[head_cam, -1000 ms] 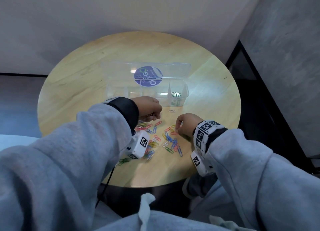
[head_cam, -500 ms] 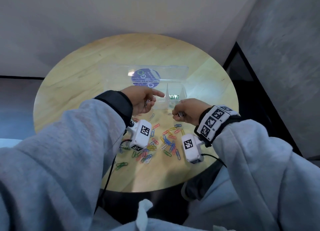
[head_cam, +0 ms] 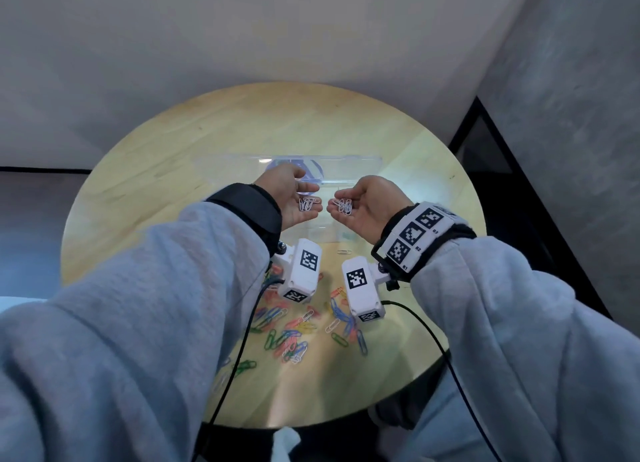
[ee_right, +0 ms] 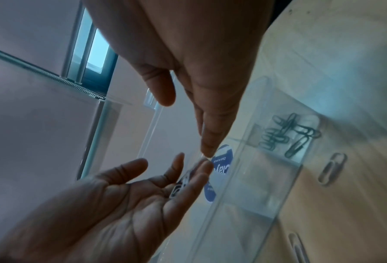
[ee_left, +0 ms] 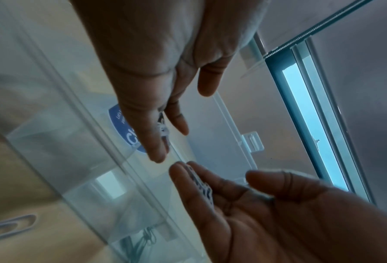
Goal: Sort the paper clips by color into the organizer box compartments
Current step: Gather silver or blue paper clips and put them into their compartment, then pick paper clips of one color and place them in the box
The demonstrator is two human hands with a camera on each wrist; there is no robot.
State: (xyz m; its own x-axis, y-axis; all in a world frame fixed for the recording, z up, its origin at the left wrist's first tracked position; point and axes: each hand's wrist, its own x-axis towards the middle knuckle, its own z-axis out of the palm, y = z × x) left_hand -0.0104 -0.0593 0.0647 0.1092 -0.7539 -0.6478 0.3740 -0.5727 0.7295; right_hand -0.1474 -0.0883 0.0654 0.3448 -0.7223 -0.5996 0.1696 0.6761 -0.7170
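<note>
My left hand (head_cam: pixel 290 192) and right hand (head_cam: pixel 369 207) hover palm up, side by side, over the clear organizer box (head_cam: pixel 323 231). Each palm is cupped loosely, fingers relaxed. White paper clips (head_cam: pixel 308 204) lie on the left fingers, and another bunch of white clips (head_cam: pixel 343 206) lies on the right fingers. In the right wrist view the left hand's clips (ee_right: pixel 181 184) show from the side. Several dark green clips (ee_right: pixel 284 135) sit in the box's right end compartment. A mixed-colour pile of clips (head_cam: pixel 298 330) lies on the table near me, partly hidden by the wrist cameras.
The box lid (head_cam: pixel 349 170) lies open behind, with a blue round sticker under my left hand. A lone white clip (head_cam: pixel 344 252) lies on the round wooden table (head_cam: pixel 156 184) in front of the box. Cables hang from both wrists over the near edge.
Both hands rose from the clip pile to above the box. They turned palm up and their fingers uncurled, baring the white clips they carry.
</note>
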